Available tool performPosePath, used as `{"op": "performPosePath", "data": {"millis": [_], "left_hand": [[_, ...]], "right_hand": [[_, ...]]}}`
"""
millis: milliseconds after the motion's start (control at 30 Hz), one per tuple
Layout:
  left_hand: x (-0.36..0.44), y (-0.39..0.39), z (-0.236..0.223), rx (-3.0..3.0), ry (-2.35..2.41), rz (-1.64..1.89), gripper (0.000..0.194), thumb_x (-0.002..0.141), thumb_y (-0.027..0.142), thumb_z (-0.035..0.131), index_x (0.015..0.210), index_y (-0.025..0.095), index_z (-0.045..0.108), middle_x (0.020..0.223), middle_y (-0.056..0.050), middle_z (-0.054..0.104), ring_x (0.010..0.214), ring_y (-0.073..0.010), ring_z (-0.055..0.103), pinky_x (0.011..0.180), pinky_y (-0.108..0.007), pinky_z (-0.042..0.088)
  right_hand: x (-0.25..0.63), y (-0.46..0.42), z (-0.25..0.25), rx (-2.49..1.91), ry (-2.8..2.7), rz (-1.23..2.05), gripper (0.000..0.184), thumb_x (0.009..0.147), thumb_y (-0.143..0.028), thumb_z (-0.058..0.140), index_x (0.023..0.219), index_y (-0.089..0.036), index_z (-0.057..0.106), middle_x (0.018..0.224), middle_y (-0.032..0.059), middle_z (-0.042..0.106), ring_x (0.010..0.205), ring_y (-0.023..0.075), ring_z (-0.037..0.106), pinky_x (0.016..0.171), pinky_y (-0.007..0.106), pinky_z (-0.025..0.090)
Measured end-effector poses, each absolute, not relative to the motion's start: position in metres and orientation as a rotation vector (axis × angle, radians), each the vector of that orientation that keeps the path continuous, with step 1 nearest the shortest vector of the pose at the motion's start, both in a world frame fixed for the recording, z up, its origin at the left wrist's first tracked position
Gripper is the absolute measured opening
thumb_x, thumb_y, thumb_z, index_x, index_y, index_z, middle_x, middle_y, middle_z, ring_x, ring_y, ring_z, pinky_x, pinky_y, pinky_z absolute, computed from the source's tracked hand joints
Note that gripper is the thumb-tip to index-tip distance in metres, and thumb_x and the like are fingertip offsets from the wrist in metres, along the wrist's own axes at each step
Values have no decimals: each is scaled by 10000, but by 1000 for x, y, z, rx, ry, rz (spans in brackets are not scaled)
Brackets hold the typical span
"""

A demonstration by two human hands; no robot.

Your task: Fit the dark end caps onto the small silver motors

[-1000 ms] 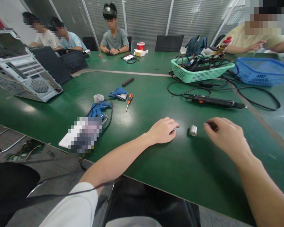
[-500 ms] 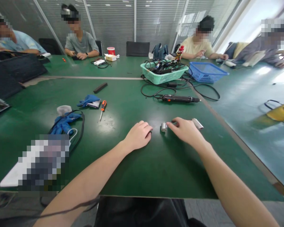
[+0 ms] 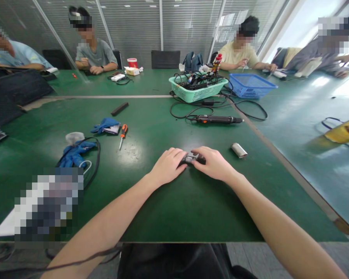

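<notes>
My left hand [image 3: 169,164] and my right hand [image 3: 213,163] meet over the table. Between their fingertips is a small black-and-silver part [image 3: 190,158], dark at both ends with shiny metal in the middle. Each hand is closed on one end of it, and the fingers cover much of its shape. Whether it is one piece or several pressed together I cannot tell. Right of my right hand, apart from it, a silver cylinder [image 3: 239,150] lies on its side on the green table [image 3: 203,217].
An orange-handled screwdriver [image 3: 123,135], blue gloves [image 3: 75,153] and a black bar [image 3: 120,109] lie to the left. Farther back are a black power screwdriver [image 3: 219,119] with its cable, a green basket [image 3: 196,93] of tools and a blue basket [image 3: 251,87]. Several people sit around.
My right hand has moved left to meet my left hand. The small metal cylinder beside its fingertips has left its spot on the table. The other silver cylinder is now uncovered.
</notes>
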State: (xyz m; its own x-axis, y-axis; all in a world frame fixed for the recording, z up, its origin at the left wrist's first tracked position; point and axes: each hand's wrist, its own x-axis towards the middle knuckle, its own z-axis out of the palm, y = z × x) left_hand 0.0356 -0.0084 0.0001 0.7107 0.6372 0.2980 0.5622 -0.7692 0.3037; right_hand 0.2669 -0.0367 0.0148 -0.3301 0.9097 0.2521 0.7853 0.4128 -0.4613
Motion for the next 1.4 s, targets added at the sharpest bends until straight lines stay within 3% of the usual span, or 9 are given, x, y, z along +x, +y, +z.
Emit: {"op": "performPosePath", "data": {"millis": [167, 300, 400, 500, 600, 800, 1033, 1400], "left_hand": [[39, -4, -3, 2739, 989, 552, 263, 996, 349, 589, 1219, 210, 597, 1233, -79, 640, 1160, -250, 561, 1026, -412, 451], [43, -3, -6, 2731, 1038, 551, 207, 999, 356, 588, 1138, 204, 618, 1171, -71, 665, 1115, -246, 571, 970, -396, 457], [42, -3, -7, 2711, 1103, 560, 187, 990, 347, 600, 1099, 196, 621, 1134, -71, 678, 1093, -250, 576, 926, -390, 457], [36, -1, -7, 2663, 1164, 594, 154, 982, 321, 605, 1069, 195, 622, 1110, -63, 686, 1071, -246, 583, 904, -387, 460], [27, 2, -6, 2611, 1197, 625, 141, 968, 307, 621, 1060, 199, 627, 1098, -55, 690, 1062, -242, 589, 894, -382, 466], [15, 7, -2, 2610, 1200, 639, 141, 948, 297, 645, 1049, 200, 631, 1091, -49, 689, 1055, -239, 593, 917, -391, 464], [17, 10, -4, 2625, 1170, 632, 156, 962, 290, 600, 1094, 207, 611, 1105, -53, 684, 1077, -248, 586, 923, -405, 466], [18, 11, -5, 2650, 1133, 603, 285, 905, 315, 635, 1163, 199, 603, 1158, -79, 659, 1130, -271, 564, 955, -416, 470]], "right_hand": [[313, -27, 18, -1874, -1878, -107, 368, 914, -354, 532, 1177, -146, 682, 1103, 178, 694, 1043, 325, 635, 935, 452, 487], [359, -21, 8, -2338, -1620, -295, 528, 865, -464, 559, 1192, -66, 671, 1084, 302, 654, 1005, 425, 621, 767, 503, 496], [384, -18, -3, -2534, -1660, -61, 464, 822, -518, 600, 1011, -113, 724, 979, 278, 680, 887, 394, 655, 687, 457, 486], [398, -16, -10, -2571, -1753, 18, 257, 807, -407, 602, 829, -181, 721, 800, 194, 687, 753, 339, 670, 646, 417, 463], [395, -16, -7, -2517, -1834, -14, 193, 787, -346, 610, 847, -194, 711, 732, 149, 677, 698, 316, 666, 639, 402, 453], [339, -22, 17, -1905, -2370, 165, 263, 841, -293, 621, 1078, -198, 684, 1010, 115, 714, 908, 272, 677, 818, 362, 484], [261, -43, 26, -1395, -2467, 470, 318, 900, -240, 616, 1214, -210, 657, 1097, 95, 670, 1035, 259, 637, 933, 391, 512], [249, -48, 16, -1303, -2495, 398, 355, 919, -285, 630, 1265, -210, 630, 1134, 106, 654, 1068, 283, 614, 954, 461, 542]]}}
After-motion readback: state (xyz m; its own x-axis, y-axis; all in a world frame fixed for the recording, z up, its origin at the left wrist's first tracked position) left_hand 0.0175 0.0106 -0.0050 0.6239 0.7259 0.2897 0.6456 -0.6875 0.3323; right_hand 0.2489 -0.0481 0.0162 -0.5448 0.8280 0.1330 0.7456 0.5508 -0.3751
